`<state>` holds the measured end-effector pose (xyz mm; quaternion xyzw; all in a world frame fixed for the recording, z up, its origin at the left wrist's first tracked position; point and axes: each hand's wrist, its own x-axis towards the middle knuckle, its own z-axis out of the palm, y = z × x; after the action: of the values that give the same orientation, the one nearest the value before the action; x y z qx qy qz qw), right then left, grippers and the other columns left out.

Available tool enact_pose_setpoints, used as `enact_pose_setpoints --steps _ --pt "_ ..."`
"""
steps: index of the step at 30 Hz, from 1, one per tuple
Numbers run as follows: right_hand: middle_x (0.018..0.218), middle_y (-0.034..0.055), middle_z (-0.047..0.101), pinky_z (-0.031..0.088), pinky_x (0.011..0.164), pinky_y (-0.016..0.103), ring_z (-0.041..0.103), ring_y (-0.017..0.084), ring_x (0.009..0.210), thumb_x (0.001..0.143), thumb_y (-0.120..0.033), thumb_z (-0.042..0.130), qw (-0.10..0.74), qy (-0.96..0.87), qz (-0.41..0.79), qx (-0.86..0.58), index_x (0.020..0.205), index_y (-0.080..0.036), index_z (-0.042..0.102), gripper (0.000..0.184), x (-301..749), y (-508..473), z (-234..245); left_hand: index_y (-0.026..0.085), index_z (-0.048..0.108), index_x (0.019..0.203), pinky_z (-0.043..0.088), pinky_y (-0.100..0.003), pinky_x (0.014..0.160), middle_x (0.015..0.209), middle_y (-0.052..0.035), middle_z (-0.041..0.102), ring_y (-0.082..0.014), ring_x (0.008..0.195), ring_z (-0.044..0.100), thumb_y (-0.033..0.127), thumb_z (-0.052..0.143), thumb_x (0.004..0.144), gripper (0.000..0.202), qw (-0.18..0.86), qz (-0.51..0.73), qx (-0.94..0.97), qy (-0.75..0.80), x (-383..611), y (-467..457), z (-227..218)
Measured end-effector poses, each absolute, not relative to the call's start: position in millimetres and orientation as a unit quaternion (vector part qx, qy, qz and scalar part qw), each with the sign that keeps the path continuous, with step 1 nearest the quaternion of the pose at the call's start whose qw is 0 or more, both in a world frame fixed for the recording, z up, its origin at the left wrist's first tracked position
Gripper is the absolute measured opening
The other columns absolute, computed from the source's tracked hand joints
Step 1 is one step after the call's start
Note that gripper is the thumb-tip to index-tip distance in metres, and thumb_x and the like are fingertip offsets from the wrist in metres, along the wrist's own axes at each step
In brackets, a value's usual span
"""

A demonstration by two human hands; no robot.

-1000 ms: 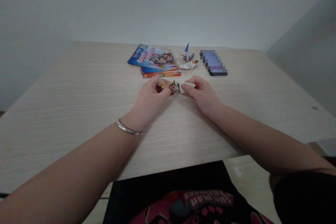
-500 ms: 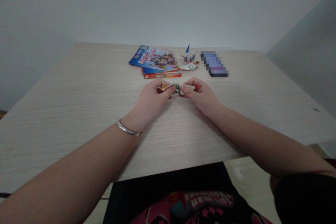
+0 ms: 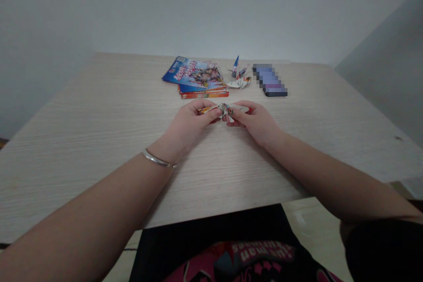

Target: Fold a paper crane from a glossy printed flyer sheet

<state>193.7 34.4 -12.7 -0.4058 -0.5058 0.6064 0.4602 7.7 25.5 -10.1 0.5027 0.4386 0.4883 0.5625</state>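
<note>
Between my two hands is a small folded paper piece (image 3: 225,111), whitish with yellow, red and green print, its middle creased and bunched. My left hand (image 3: 194,116) pinches its left side between thumb and fingers; a silver bangle circles that wrist. The right side is gripped by my right hand (image 3: 253,119), thumb on top. My fingers cover parts of the paper. Just beyond stand folded paper cranes (image 3: 238,80), one with a blue pointed tip, the other mostly white.
Behind my left hand lies a stack of printed booklets (image 3: 194,74) with blue covers and orange edges. A phone (image 3: 270,80), blurred by pixels, rests at the back right. All lie on a pale wood-grain table (image 3: 99,119) against a wall.
The paper's middle has opened out and shows more folds between my thumbs. My right hand has shifted slightly to the right; my left wrist has moved a little left.
</note>
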Motion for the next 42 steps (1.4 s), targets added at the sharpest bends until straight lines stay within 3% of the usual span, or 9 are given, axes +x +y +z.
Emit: enact_pose_setpoints --steps 3,6,12,24,31,42 --pt "0.079 0.0002 0.077 0.063 0.075 0.032 0.071 0.014 0.074 0.063 -0.046 0.094 0.465 -0.488 0.607 -0.421 0.076 -0.023 0.074 0.033 194.4 35.6 -13.6 0.017 0.069 0.082 0.049 -0.026 0.067 0.072 0.0002 0.068 -0.0123 0.067 0.062 0.040 0.087 0.074 0.031 0.549 0.463 0.517 0.466 6.4 24.5 -9.1" --pt "0.079 -0.0004 0.077 0.062 0.075 0.028 0.069 0.012 0.074 0.063 -0.045 0.095 0.461 -0.479 0.624 -0.410 0.076 -0.023 0.075 0.033 196.5 35.5 -11.9 0.017 0.064 0.072 0.047 -0.026 0.064 0.065 0.0009 0.063 -0.0112 0.062 0.058 0.039 0.083 0.078 0.030 0.542 0.455 0.522 0.476 5.9 23.3 -6.4" --pt "0.084 -0.0022 0.078 0.060 0.073 0.024 0.069 0.011 0.077 0.059 -0.044 0.097 0.447 -0.440 0.694 -0.353 0.080 -0.023 0.078 0.036 200.0 35.3 -8.9 0.016 0.063 0.069 0.046 -0.022 0.064 0.069 0.0025 0.061 -0.0082 0.063 0.054 0.035 0.093 0.067 0.035 0.642 0.489 0.434 0.400 7.5 23.3 -0.2" --pt "0.089 0.0003 0.078 0.060 0.082 0.023 0.068 0.011 0.081 0.075 -0.032 0.088 0.431 -0.398 0.730 -0.351 0.083 -0.021 0.078 0.016 199.5 35.8 -7.6 0.015 0.064 0.071 0.048 -0.021 0.062 0.070 0.0021 0.061 -0.0083 0.064 0.054 0.034 0.094 0.065 0.036 0.668 0.487 0.419 0.376 8.3 26.0 -4.1" --pt "0.084 -0.0012 0.076 0.058 0.075 0.020 0.066 0.009 0.076 0.074 -0.030 0.088 0.450 -0.380 0.722 -0.364 0.079 -0.021 0.076 0.015 198.0 35.4 -6.5 0.016 0.060 0.071 0.048 -0.023 0.060 0.070 0.0031 0.059 -0.0083 0.062 0.053 0.033 0.092 0.069 0.036 0.669 0.485 0.415 0.381 9.1 25.3 -1.4" --pt "0.090 0.0025 0.079 0.063 0.081 0.027 0.069 0.011 0.075 0.086 -0.023 0.076 0.427 -0.369 0.727 -0.391 0.082 -0.020 0.076 0.005 196.3 35.5 -4.8 0.016 0.067 0.077 0.050 -0.023 0.062 0.073 0.0026 0.061 -0.0090 0.065 0.054 0.032 0.089 0.071 0.029 0.655 0.484 0.417 0.403 10.6 25.4 0.5"
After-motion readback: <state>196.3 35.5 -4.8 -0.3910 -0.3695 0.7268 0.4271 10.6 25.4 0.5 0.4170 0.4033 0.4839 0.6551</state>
